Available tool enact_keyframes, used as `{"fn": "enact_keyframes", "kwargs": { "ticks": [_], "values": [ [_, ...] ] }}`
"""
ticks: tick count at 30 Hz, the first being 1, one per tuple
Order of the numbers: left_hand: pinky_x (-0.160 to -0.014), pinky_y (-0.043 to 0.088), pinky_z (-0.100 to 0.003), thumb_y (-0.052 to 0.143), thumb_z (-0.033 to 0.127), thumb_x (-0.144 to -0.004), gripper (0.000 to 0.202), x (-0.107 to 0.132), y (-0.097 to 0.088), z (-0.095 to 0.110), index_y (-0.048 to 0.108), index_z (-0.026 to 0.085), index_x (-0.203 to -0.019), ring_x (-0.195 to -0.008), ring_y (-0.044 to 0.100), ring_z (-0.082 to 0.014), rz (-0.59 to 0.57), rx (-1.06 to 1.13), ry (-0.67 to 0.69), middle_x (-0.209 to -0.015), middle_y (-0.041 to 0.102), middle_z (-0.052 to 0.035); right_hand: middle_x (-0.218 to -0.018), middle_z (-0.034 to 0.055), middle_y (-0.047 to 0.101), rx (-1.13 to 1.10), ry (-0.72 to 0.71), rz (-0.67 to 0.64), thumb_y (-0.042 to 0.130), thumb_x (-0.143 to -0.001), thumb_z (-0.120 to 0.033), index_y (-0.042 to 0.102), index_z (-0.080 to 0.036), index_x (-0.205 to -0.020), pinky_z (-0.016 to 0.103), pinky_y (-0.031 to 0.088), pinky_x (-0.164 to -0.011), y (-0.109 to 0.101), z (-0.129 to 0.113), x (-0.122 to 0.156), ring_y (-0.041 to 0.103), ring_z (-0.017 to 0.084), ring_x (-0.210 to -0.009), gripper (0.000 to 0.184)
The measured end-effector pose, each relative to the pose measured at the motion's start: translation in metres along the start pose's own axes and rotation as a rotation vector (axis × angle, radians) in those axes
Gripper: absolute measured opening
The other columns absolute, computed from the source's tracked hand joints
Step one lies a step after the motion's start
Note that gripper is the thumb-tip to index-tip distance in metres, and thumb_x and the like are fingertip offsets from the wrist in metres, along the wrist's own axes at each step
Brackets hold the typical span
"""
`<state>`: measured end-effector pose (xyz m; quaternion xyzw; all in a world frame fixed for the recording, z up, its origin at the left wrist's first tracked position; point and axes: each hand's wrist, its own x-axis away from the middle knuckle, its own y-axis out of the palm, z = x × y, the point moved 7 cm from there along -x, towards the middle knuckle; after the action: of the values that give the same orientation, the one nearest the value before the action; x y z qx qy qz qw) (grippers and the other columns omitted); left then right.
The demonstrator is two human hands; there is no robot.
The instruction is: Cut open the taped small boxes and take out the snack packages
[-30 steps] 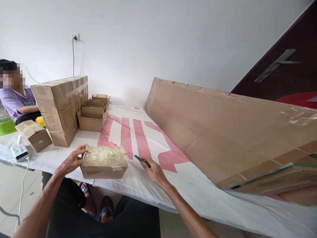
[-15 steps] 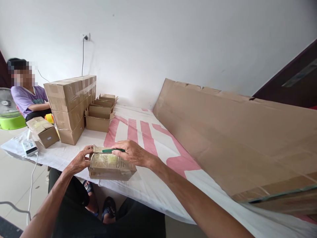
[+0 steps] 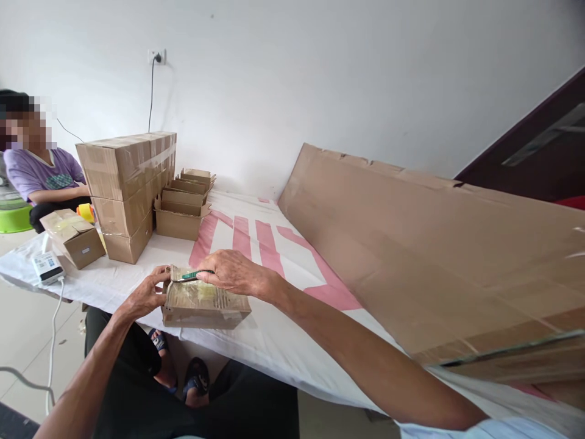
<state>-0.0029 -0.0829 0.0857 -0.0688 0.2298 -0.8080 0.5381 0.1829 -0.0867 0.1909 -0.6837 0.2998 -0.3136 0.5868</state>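
Note:
A small taped cardboard box lies near the front edge of the white-covered table. My left hand grips its left end, fingers curled round the corner. Reaching over the top of the box, my right hand is closed on a green-handled cutter. The cutter's tip points left and lies along the far top edge of the box, close to my left fingers.
A stack of sealed cartons and several open small boxes stand at the far left. One more small box and a white device lie at the left edge. A large flat cardboard sheet fills the right. A seated person is beyond.
My right hand lifted the green cutter from the tablecloth to the right of the box, brought it over the box top and drew it left along the far edge. My left hand stayed on the box.

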Motion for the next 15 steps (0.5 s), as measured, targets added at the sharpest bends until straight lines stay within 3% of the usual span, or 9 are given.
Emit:
{"fn": "enact_keyframes", "kwargs": {
  "ticks": [9, 15],
  "values": [
    [-0.09, 0.056, -0.034, 0.075, 0.026, -0.076, 0.044, -0.007, 0.007, 0.007, 0.083, 0.026, -0.12, -0.123, 0.059, -0.03, -0.048, -0.027, -0.009, -0.133, 0.063, -0.0106, -0.09, 0.007, 0.074, 0.067, 0.049, -0.113, 0.05, -0.108, -0.034, 0.077, -0.02, -0.092, 0.032, 0.026, -0.065, 0.001, 0.014, 0.008, 0.06, 0.018, -0.08, 0.034],
    [-0.089, 0.057, -0.031, 0.073, 0.02, -0.071, 0.046, -0.009, 0.007, 0.007, 0.084, 0.025, -0.116, -0.126, 0.057, -0.0295, -0.061, -0.035, 0.01, -0.133, 0.061, -0.0103, -0.079, 0.005, 0.071, -0.014, -0.011, 0.006, 0.053, -0.105, -0.03, 0.073, -0.019, -0.077, 0.032, 0.026, -0.065, 0.007, 0.01, 0.003, 0.054, 0.016, -0.071, 0.036]
  ]
}}
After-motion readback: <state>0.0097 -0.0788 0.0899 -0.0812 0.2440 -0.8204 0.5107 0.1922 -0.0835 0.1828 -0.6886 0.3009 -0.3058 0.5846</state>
